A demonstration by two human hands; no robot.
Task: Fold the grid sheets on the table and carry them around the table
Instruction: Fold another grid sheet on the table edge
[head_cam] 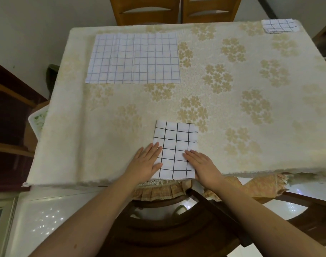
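The counter (121, 127), draped in a cream flower-patterned cloth, carries three grid sheets. The largest, an unfolded grid sheet (133, 58), lies flat at the far left, untouched. The folded grid sheet (174, 145) sits at the near edge, and a small folded stack (279, 25) rests on the far right corner. The left hand (146, 162) and right hand (201, 165) both lie flat on the near sheet's side edges, fingers straight and close together, pressing and pinching nothing. The fold seems to be getting smoothed. Next, probably, comes another fold or a lift, which calls for pinching an edge.
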